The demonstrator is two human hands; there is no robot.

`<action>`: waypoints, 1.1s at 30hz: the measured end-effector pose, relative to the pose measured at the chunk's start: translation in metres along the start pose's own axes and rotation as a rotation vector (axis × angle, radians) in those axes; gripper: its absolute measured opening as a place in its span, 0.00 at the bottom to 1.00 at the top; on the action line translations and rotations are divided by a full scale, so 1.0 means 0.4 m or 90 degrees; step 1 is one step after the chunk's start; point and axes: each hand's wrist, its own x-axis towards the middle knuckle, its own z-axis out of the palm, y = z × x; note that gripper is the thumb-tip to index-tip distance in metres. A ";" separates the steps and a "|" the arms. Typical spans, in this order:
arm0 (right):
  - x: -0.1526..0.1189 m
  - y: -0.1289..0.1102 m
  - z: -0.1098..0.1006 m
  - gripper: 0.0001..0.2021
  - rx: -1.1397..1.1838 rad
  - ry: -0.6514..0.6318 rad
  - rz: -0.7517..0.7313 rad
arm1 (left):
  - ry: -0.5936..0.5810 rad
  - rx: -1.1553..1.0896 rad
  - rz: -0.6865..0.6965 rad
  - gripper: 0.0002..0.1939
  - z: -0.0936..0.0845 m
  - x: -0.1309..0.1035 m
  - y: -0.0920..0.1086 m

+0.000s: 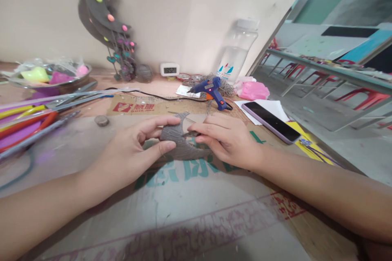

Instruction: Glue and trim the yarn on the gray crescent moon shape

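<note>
Between the thumb and fingers of my left hand [128, 151] is a grey yarn-wrapped crescent [176, 138], its curve facing left and its lower point reaching right. My right hand [231, 138] pinches a small dark pointed tool [191, 133] at the crescent's inner edge; most of it is hidden by my fingers, so its kind is unclear. A strand of grey yarn [208, 108] runs up behind my right hand. Beyond my hands lies a blue glue gun [211, 89] with a small red light. A small round grey piece [101, 120] rests left of the crescent.
Cardboard [183, 220] covers the table. Scissors [39, 126] and glue sticks lie at left near a metal bowl [58, 85]. Behind stand a timer [170, 69], a yarn ball [143, 72] and a water bottle [237, 51]. A phone [271, 122] lies at right. A decorated crescent [101, 12] hangs behind.
</note>
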 end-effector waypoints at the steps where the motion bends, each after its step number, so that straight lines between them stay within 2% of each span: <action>1: 0.000 -0.001 0.000 0.12 0.007 0.000 0.007 | 0.001 0.000 0.003 0.19 0.000 -0.001 0.002; 8: -0.003 -0.010 0.002 0.15 0.122 0.044 0.202 | -0.003 -0.067 0.010 0.25 0.002 0.004 0.002; 11: 0.001 -0.020 0.001 0.15 0.142 0.026 0.214 | -0.026 -0.113 0.026 0.26 0.005 0.006 -0.005; 15: 0.010 -0.038 0.006 0.08 0.165 -0.022 0.217 | -0.048 -0.153 0.054 0.25 0.008 0.005 -0.008; 18: 0.017 -0.046 0.016 0.04 0.197 -0.047 0.266 | -0.060 -0.180 0.056 0.28 0.009 0.005 -0.009; 21: 0.023 -0.046 0.028 0.10 0.241 -0.061 0.314 | -0.057 -0.146 0.035 0.26 0.008 0.009 -0.010; 25: 0.032 -0.050 0.030 0.10 0.315 -0.047 0.351 | -0.070 -0.022 0.019 0.13 0.002 0.012 -0.005; 29: 0.048 -0.054 0.014 0.18 0.404 -0.098 0.385 | -0.061 0.092 0.014 0.15 -0.003 0.009 -0.002; 33: 0.057 -0.046 0.005 0.22 0.490 -0.128 0.395 | -0.054 0.124 0.015 0.17 -0.004 0.007 -0.002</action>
